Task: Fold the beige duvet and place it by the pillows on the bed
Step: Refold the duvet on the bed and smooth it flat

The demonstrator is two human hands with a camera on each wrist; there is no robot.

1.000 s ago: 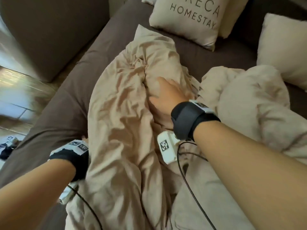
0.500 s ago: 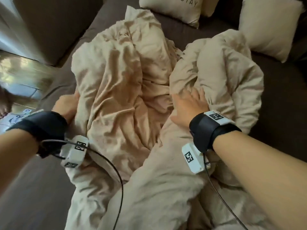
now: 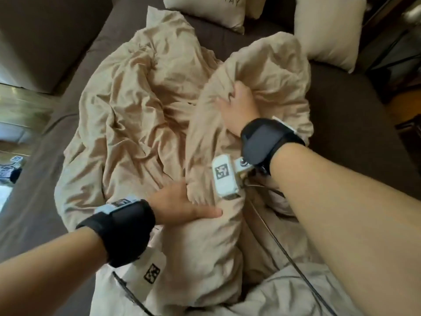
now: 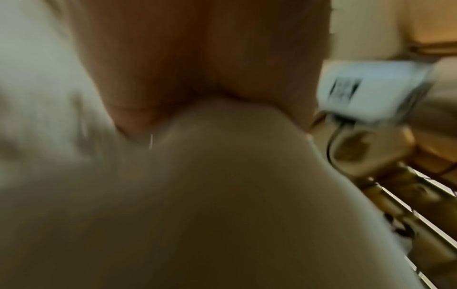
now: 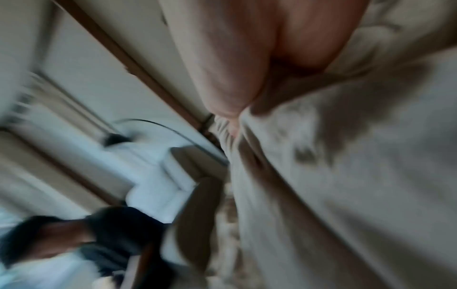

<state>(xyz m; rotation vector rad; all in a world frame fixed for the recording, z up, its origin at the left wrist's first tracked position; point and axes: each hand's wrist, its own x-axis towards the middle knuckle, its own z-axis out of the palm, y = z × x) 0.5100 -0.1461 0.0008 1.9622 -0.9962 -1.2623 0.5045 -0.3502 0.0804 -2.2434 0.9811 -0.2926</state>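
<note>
Both your hands hold the beige duvet (image 3: 141, 115), heaped mid-bed short of the pillows (image 3: 328, 30): left hand (image 3: 180, 201) grips a near fold, right hand (image 3: 239, 106) clutches the raised bunch; folding is underway, so next spread it flat.

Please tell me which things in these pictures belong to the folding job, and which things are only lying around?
Belong to the job:
- beige duvet, crumpled on the bed
- left hand and right hand, both gripping duvet fabric
- printed pillow and plain pillow

Just lying about:
- grey cushion beside the bed
- tagged items on the floor
</note>
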